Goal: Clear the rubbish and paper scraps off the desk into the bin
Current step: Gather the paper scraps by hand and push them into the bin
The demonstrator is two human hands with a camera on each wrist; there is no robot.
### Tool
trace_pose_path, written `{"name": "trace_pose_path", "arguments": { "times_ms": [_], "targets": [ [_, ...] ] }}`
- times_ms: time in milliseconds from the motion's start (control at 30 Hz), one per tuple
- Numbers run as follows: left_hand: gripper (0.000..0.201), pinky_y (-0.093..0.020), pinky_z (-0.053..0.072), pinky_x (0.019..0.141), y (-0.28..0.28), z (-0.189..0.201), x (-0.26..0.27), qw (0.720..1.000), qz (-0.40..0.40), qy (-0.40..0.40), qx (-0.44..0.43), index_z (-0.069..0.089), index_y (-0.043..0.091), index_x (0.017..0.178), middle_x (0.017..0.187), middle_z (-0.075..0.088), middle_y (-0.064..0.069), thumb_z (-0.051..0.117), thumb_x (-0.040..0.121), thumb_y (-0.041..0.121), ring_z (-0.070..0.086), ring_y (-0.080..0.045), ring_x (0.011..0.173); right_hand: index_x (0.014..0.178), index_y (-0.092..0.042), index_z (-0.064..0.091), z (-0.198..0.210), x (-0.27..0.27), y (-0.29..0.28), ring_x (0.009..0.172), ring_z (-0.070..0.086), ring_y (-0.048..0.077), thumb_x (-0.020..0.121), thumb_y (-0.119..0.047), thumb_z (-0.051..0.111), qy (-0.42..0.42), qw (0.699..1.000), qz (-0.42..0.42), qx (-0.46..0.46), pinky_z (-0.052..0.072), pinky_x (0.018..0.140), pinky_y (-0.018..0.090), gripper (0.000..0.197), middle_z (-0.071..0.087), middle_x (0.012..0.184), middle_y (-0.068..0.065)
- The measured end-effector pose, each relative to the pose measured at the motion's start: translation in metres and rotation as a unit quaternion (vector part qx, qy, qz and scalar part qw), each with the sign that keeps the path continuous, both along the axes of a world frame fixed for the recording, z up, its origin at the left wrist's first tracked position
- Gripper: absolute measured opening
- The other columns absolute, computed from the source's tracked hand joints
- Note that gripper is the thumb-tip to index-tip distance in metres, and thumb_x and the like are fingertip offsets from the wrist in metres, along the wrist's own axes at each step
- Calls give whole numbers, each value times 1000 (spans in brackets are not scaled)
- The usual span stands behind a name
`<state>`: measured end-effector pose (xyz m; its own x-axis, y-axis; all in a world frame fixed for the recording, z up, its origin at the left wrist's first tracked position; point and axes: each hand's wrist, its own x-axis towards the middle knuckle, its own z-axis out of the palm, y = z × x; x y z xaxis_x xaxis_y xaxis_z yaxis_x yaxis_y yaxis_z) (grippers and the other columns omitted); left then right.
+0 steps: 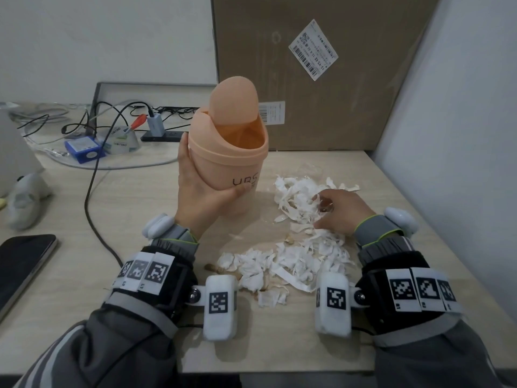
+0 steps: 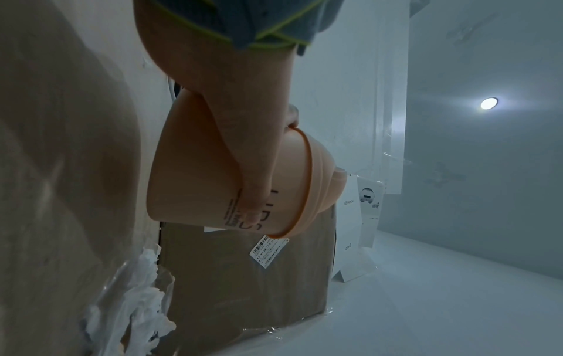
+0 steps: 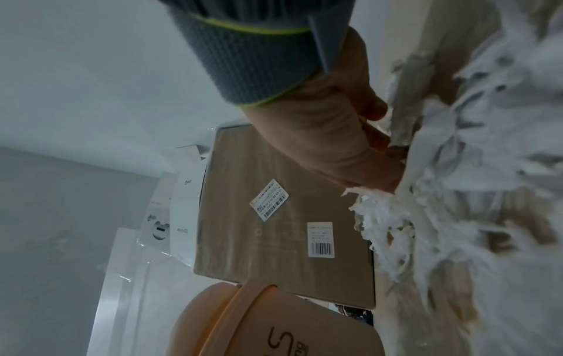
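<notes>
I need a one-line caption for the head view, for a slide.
Left hand grips a peach swing-lid bin while the right hand gathers white paper scraps on the desk.

Peach bin (image 1: 229,152); white paper scraps (image 1: 296,256); beige desk (image 1: 140,197).

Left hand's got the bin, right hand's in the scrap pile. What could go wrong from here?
1. The paper scraps are small and loose; a handful from the right hand may shed bits on the way to the bin.
2. The swing lid leaves only part of the mouth open, so scraps could catch on the rim.
3. The left hand holds the bin tilted; tipping further could spill whatever is inside.
</notes>
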<state>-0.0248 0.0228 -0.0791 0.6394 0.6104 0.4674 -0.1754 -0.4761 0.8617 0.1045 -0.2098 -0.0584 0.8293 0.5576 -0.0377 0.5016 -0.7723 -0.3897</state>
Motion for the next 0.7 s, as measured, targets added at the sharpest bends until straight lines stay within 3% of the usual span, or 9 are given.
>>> {"name": "trace_pose_path", "arguments": {
  "times_ms": [67,133,267,400,467,533,633,700],
  "targets": [
    [138,-51,40,113,1,-1,1,1000,2,3,3,2,44,153,156,31,6,91,49,57,39,-16,141,89,-12,59,0,1,0,99,60,26,73,-10,75,-21,1000,6,-1,43,78,26,22,63,97,6],
    [138,-51,40,113,2,-2,1,1000,3,6,5,1,44,152,156,31,6,91,48,58,39,-17,141,91,-11,67,-1,2,0,95,62,25,74,-6,73,-36,999,-2,10,41,76,22,18,69,97,9],
    [137,-51,40,113,1,-3,1,1000,-1,4,6,2,45,152,156,31,7,91,49,57,39,-16,142,82,-13,75,0,2,0,85,65,20,76,-6,70,-76,984,-57,149,48,77,23,10,72,87,5],
    [137,-51,40,114,1,-2,1,1000,-5,1,3,2,44,152,156,31,7,91,49,56,39,-15,141,80,-14,73,5,0,1,71,60,10,76,-8,72,-83,943,-99,308,40,61,2,8,66,75,-2],
    [137,-51,40,114,0,-2,1,1000,-7,1,1,2,44,152,156,31,7,91,49,55,38,-16,142,82,-16,72,5,1,2,71,62,12,74,-7,74,-55,921,-113,369,47,68,12,11,67,76,-1],
    [137,-51,40,114,0,-2,0,1000,-8,2,0,2,44,152,156,31,7,91,49,55,39,-16,141,87,-15,71,3,3,3,75,65,18,74,-7,74,-22,906,-128,404,49,68,23,16,66,78,1],
    [138,-51,40,113,0,-1,0,1000,-10,3,-2,2,43,153,155,32,8,91,49,56,39,-16,141,94,-14,71,-1,6,2,80,67,24,76,-7,73,16,886,-141,442,49,69,27,19,66,82,4],
    [138,-52,41,113,0,-1,0,1000,-10,4,-2,2,43,153,155,32,7,91,48,58,39,-17,141,86,-19,72,0,5,1,78,66,20,77,-9,72,28,876,-146,459,49,69,27,13,68,80,2]
  ]
}}
